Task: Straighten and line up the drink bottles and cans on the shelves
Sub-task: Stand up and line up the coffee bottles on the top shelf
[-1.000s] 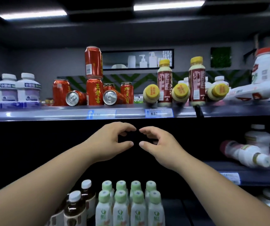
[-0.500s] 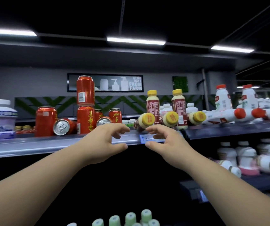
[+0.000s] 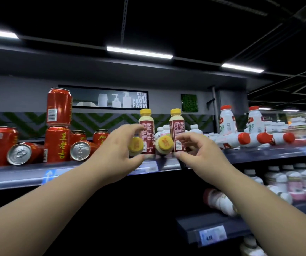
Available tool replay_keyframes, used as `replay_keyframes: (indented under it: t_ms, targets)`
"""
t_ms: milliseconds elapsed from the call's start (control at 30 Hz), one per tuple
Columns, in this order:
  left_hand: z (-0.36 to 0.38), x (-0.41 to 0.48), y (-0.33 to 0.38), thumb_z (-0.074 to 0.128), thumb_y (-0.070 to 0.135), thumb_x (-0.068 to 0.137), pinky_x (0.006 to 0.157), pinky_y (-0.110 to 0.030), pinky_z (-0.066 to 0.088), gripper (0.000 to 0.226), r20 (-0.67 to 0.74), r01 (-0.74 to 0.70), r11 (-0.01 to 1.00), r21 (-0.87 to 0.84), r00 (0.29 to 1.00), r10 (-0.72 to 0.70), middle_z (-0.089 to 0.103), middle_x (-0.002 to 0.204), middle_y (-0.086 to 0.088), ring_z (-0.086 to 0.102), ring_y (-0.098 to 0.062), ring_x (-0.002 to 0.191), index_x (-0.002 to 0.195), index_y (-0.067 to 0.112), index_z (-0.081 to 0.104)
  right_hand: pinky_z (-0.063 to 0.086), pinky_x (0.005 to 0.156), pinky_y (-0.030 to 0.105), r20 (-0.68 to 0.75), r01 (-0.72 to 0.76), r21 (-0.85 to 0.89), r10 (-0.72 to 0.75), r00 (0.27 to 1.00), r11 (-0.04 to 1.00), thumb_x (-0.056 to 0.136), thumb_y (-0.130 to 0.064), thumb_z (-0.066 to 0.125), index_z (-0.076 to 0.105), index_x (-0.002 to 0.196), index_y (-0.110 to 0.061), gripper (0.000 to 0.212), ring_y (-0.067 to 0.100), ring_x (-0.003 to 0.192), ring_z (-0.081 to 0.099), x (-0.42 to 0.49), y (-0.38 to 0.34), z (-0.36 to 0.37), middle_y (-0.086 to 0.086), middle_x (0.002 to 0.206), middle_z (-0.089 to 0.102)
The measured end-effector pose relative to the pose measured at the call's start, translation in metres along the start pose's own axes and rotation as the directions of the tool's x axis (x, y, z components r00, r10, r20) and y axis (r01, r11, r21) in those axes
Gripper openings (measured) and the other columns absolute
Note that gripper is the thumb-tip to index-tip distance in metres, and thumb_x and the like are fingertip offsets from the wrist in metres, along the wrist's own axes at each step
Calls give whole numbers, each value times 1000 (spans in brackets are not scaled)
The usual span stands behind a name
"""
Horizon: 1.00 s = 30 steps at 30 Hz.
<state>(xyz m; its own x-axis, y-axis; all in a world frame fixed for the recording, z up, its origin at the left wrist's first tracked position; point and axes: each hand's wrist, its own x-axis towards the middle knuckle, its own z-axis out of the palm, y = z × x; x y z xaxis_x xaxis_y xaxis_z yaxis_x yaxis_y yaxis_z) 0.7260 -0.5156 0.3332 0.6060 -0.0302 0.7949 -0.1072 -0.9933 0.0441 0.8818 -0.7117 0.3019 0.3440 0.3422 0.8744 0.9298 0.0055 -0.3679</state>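
With fingers of left hand point(image 3: 115, 154) and right hand point(image 3: 202, 154) released, holding nothing, grip tipped bottle point(image 3: 135, 145) beside upright bottle point(image 3: 148, 133) firmly; stand squarely.

The left hand point(image 3: 115, 154) hides most of the lying yellow-capped bottle point(image 3: 136, 145); the lower price tag point(image 3: 212, 235) is unreadably blurred; far-right pink-labelled bottles point(image 3: 303, 183) are smeared.

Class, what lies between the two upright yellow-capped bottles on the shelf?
Head view: a toppled yellow-capped bottle, cap towards the camera; white bottles behind.
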Motion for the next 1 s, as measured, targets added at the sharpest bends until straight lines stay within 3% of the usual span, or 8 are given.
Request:
replay_keyframes:
  t_ms: [167, 267, 467, 600, 733, 867, 1000]
  targets:
    - [21, 29, 40, 74, 31, 83, 110, -32, 34, 65, -109, -90, 995, 51, 990, 95, 46, 135, 16, 40, -6, 128, 140, 32, 43, 45, 98, 29, -58, 54, -138, -62, 996, 989, 79, -15, 78, 61, 114, -36, 44, 9, 110, 56, 16, 34, -33, -11, 115, 61]
    - [49, 38, 66, 73, 28, 84, 105, -21, 29, 61, -160, -117, 991, 70, 979, 127, 43, 129, 18, 35, 2, 120, 138, 30, 46, 38, 100, 25, -28, 4, -178, -9, 1000, 984, 78, -16, 79, 57, 128, -28, 56, 11, 115, 50, 23, 62, -46, -5, 124, 56]
    - [120, 38, 96, 67, 29, 77, 107, -8, 21, 56, -160, -229, 972, 51, 959, 234, 49, 134, 8, 41, -4, 126, 130, 22, 52, 40, 105, 32, 51, -117, -146, 126, 991, 982, 70, -17, 84, 45, 138, -30, 80, 14, 122, 48, 37, 117, -44, -4, 134, 51]
    - [154, 50, 99, 71, 24, 76, 106, -4, 18, 67, -153, -128, 991, -32, 981, 121, 41, 135, 13, 36, -1, 128, 137, 29, 42, 38, 86, 24, 94, -102, -145, 116, 989, 984, 72, -17, 82, 48, 131, -33, 71, 12, 108, 53, 47, 139, -35, -9, 122, 57]
    - [168, 72, 95, 74, 16, 75, 100, 1, 14, 80, -213, 37, 992, -120, 975, -62, 30, 130, 17, 29, 5, 122, 143, 30, 32, 44, 83, 29, 105, -68, -105, 80, 991, 992, 73, -25, 83, 53, 124, -36, 61, 13, 101, 58, 63, 145, -28, -10, 113, 61]
    - [179, 91, 88, 75, 19, 77, 114, -29, 27, 91, -224, 182, 963, -197, 948, -225, 25, 142, 8, 29, -10, 133, 149, 31, 20, 45, 70, 18, 114, -36, 0, 36, 993, 999, 77, -25, 82, 59, 111, -36, 43, 9, 93, 61, 77, 149, -26, -11, 104, 64]
    - [185, 102, 84, 71, 18, 83, 115, -29, 25, 91, -221, 209, 951, -228, 940, -259, 19, 148, 8, 27, -11, 136, 153, 30, 13, 45, 76, 21, -8, -17, 108, 18, 1000, 994, 79, -34, 81, 63, 108, -31, 34, 3, 93, 60, 92, 149, -28, -15, 99, 65]
